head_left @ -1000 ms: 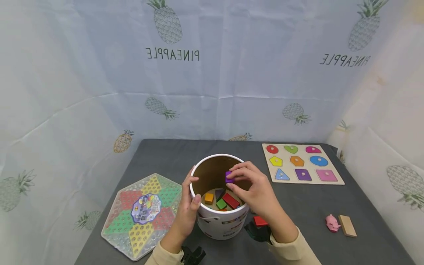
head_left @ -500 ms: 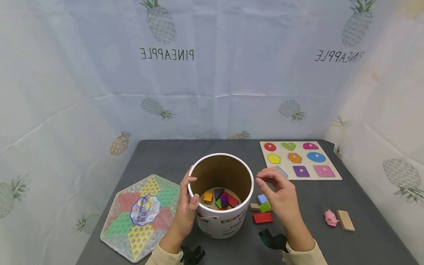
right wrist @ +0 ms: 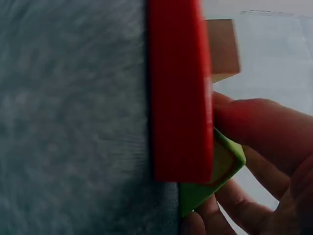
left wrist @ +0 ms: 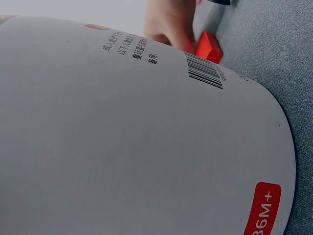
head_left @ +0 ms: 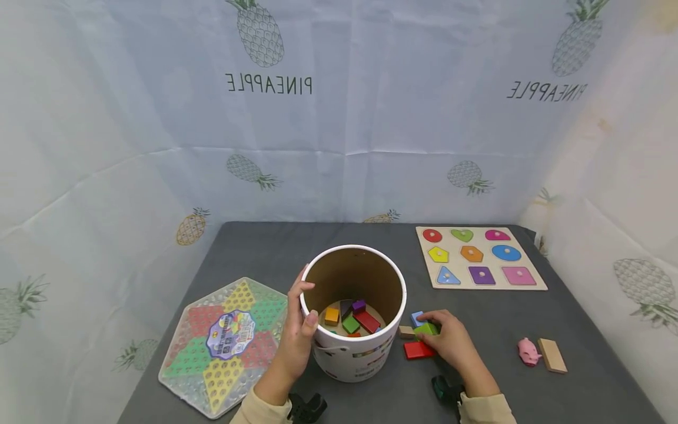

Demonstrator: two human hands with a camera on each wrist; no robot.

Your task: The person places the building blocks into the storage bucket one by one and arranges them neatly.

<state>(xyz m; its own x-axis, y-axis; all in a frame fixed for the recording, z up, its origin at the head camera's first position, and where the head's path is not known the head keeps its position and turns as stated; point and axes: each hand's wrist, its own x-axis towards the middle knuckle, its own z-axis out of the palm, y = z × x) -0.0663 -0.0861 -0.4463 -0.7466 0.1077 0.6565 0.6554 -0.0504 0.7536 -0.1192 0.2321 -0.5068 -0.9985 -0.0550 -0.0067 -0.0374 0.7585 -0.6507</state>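
Note:
A white bucket (head_left: 352,360) stands upright in the middle of the table, holding several coloured blocks, among them a purple cube (head_left: 358,306) and a red block (head_left: 366,321). My left hand (head_left: 295,335) grips the bucket's left rim, thumb outside. To the bucket's right, my right hand (head_left: 451,340) pinches a green block (head_left: 425,330) at the table. In the right wrist view the thumb (right wrist: 269,127) lies on the near side of this green block (right wrist: 195,198), fingers on the far side. Around it lie a blue block (head_left: 417,318), a plain wooden block (head_left: 406,332) and another red block (head_left: 418,351).
A hexagonal board (head_left: 225,347) in clear wrap lies at the left. At the back right is a shape puzzle board (head_left: 461,280). A pink pig figure (head_left: 528,351) and a wooden plank (head_left: 552,355) lie at the right.
My right hand let go of the purple cube inside the bucket, then moved right and down to the green block on the table. The left hand keeps its grip on the rim.

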